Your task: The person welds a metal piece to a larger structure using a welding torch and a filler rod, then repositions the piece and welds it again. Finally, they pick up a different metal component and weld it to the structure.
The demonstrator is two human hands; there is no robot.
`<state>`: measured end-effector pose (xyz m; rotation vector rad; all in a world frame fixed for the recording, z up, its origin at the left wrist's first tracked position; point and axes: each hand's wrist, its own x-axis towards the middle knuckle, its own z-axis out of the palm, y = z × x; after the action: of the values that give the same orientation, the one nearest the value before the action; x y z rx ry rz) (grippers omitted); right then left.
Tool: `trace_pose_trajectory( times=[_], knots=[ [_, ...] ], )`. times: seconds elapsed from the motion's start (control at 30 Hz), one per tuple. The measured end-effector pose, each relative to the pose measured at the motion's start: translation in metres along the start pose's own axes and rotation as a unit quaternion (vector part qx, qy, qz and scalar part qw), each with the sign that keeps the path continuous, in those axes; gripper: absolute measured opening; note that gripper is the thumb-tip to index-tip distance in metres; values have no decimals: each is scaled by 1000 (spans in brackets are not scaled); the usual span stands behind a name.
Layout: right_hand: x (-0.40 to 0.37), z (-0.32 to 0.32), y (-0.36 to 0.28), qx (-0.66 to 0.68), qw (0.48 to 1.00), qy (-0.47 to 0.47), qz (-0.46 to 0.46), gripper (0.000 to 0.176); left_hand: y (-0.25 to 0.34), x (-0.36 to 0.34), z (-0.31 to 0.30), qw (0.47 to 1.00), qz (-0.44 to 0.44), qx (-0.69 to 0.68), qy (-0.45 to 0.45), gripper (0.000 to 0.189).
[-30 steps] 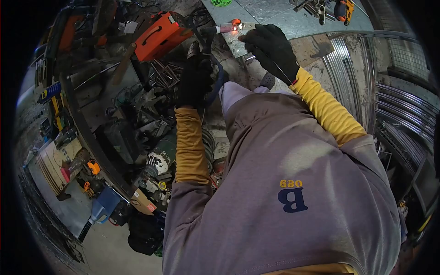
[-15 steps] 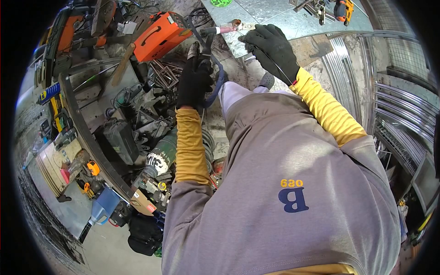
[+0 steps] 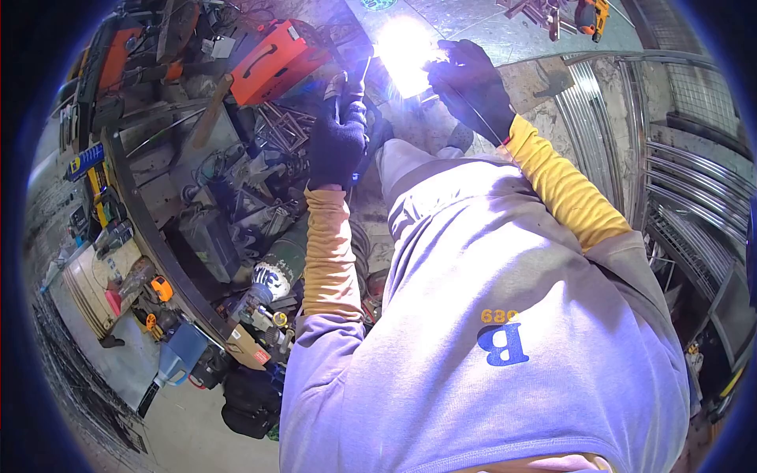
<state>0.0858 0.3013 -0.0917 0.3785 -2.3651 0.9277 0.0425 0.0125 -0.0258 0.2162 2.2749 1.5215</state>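
Observation:
A white-violet welding arc [image 3: 406,55] blazes at the corner of the grey metal tabletop [image 3: 473,24]. Its glare hides the workpiece and the torch's tip. My left hand [image 3: 339,138], in a black glove, is closed around a welding torch [image 3: 366,67] to the left of the glare. On the other side, my right hand [image 3: 471,83], also gloved, pinches a thin filler rod [image 3: 490,128] close to the light. The rod's tail runs back past my wrist; its front end cannot be made out.
An orange welding machine [image 3: 277,63] stands left of the torch. Scrap metal, a green gas cylinder [image 3: 280,264] and a dark metal frame [image 3: 150,217] crowd the left side. Clamps and an orange power tool [image 3: 591,17] lie on the tabletop; metal tubes [image 3: 698,185] are stacked at right.
A bright arc has lit between my hands, washing out the torch tip and metal piece seen before. My left hand has shifted slightly right; my right hand has barely moved.

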Motion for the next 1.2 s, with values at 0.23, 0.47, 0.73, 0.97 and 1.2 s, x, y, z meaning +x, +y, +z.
trace_pose_trajectory(
  times=[0.23,0.47,0.73,0.97,1.2],
  knots=[
    [15,-26,-18,-16,997,-76,9,27,20,0,-10,975,42,220,0,40],
    [10,-32,-4,78,989,-117,47,33,33,-6,-3,987,-154,-31,-14,30],
    [17,-38,-18,53,986,-142,71,37,29,-7,2,987,-154,-43,8,55],
    [17,-34,-17,68,989,-109,75,35,31,-8,0,987,-158,-38,10,66],
    [18,-38,-18,127,985,-67,94,25,31,-8,2,988,-144,-47,7,66]
  ],
)
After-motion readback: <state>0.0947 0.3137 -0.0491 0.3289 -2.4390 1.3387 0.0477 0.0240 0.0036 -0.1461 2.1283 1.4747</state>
